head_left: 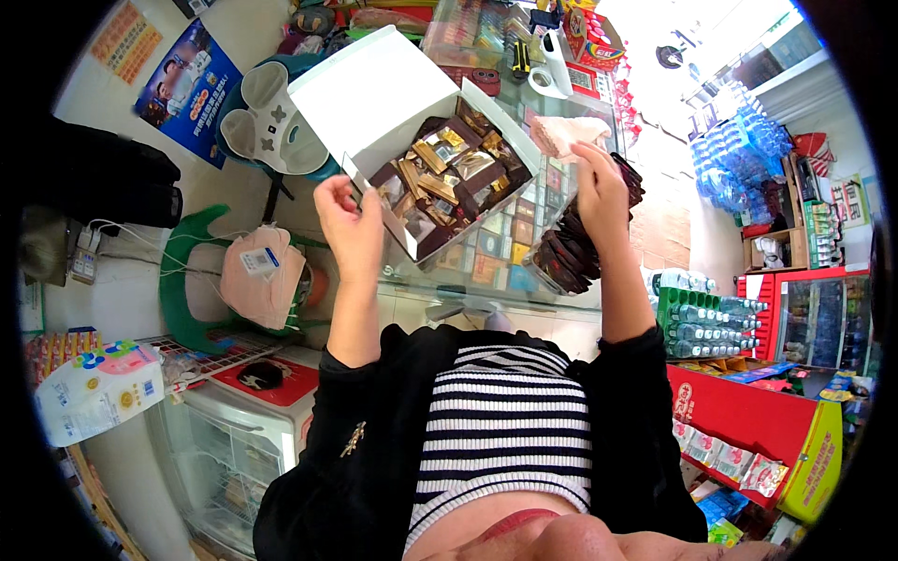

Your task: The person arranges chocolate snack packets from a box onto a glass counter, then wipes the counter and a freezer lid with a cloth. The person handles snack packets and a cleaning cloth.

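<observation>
An open white cardboard box [374, 89] rests tilted on the glass counter, its lid folded back to the far left. Inside lie many small brown-and-gold wrapped packets [468, 164], some loose on top. My left hand [351, 220] is at the box's near left corner, thumb and fingers closed on its edge flap. At the right of the box, my right hand [601, 182] pinches a pale pink cloth [566, 134] between thumb and fingers. Below that hand, a row of dark wrapped packets [569, 251] stands in what looks like a clear container.
Under the glass counter [505, 252] are rows of small boxes. A white handheld device [552, 70] and a red carton [591, 37] stand at the back. A green chair [182, 280] is at left, above a glass-fronted freezer [229, 458]. Bottled water packs [716, 323] stand at right.
</observation>
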The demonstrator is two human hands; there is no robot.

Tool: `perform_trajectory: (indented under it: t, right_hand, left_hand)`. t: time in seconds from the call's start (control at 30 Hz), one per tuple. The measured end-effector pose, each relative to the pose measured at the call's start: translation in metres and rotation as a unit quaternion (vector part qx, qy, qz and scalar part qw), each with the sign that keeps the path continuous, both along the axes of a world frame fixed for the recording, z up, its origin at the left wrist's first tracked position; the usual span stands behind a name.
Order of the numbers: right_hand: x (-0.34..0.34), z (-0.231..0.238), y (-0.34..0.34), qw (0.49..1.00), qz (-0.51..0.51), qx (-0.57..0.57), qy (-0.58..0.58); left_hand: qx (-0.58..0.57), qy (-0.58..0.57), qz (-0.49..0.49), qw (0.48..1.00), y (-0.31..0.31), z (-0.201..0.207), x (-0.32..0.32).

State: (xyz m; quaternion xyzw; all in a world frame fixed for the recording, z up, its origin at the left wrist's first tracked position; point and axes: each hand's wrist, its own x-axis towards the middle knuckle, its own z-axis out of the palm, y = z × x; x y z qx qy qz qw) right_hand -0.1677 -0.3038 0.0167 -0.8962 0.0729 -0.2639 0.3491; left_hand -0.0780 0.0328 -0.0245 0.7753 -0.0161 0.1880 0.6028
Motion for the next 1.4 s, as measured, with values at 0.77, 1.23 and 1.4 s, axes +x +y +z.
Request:
perform_trajectory:
  t: [0.77, 1.23, 1.4]
  right_hand:
    - [0.029, -0.053, 0.091, 0.976, 0.053, -0.187, 0.096]
    - [0.025, -0.043, 0.087, 0.997, 0.05, -0.009, 0.059]
    - [0.026, -0.032, 0.083, 0.989, 0.061, 0.117, 0.064]
  left_hand:
    - [-0.367, 0.248, -0.033, 0.896, 0.067, 0.015, 0.234]
    - [0.008, -0.231, -0.258, 0.938, 0.021, 0.075, 0.057]
    - [0.155, -0.309, -0.244, 0.906, 0.014, 0.063, 0.019]
